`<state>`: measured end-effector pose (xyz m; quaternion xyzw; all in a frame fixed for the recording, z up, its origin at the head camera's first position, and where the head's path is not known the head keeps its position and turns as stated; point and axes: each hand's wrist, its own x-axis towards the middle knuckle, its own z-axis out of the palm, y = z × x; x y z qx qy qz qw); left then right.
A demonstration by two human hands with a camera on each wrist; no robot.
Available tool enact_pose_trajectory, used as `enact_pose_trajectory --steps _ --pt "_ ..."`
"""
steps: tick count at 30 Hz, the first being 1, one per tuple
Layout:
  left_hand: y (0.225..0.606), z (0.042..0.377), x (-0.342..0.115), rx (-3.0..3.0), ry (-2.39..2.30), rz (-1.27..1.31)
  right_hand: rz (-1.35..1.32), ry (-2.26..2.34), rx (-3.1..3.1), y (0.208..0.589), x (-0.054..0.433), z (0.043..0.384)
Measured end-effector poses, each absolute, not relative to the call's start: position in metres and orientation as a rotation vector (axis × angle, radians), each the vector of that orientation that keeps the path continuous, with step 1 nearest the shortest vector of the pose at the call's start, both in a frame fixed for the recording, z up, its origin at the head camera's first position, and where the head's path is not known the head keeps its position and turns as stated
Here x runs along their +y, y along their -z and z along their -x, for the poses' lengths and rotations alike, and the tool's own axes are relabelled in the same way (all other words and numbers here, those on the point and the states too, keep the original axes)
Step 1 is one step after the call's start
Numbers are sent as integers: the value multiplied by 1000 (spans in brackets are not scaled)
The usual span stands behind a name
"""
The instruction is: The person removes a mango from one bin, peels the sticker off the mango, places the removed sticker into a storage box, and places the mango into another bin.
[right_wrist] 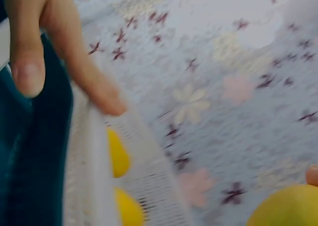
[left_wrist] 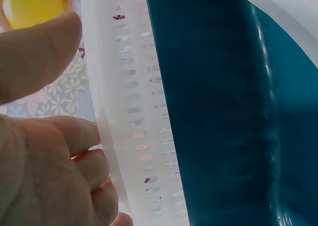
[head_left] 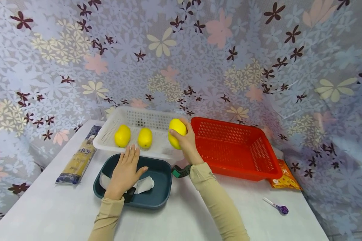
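My right hand grips a lemon-like yellow fruit over the right end of the white perforated basket. The fruit shows a greenish underside. Two similar yellow fruits, one on the left and one nearer the middle, lie in that basket. My left hand reaches over the dark teal tub, fingers extended to the basket's front rim and thumb held apart. In the left wrist view its fingertips are hidden behind the rim. Crumpled white material lies in the tub, partly covered by the hand.
A red perforated basket stands right of the white one, with an orange snack packet by its corner. A purple-wrapped lollipop lies at front right. On the left is a pasta-like packet. Floral cloth hangs behind.
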<state>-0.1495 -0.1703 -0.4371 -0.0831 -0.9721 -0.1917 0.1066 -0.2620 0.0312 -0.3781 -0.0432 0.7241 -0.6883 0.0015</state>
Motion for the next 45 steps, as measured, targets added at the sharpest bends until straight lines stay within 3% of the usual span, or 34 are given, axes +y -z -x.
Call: enact_pose_trajectory --steps 9,22,29,36,41,45 --pt "441 150 -159 -2871 570 268 -61 2074 2370 424 7 294" --pt "438 152 -154 -2886 576 276 41 2092 2365 424 20 293" --pt "438 149 -156 -2883 604 267 457 1862 2701 407 57 265" --pt "435 146 -158 -2898 626 245 856 1099 3388 397 125 225" --pt "430 147 -163 -2905 588 245 800 646 3634 402 183 190" --pt "426 148 -169 -2922 560 228 565 521 3664 411 225 164"
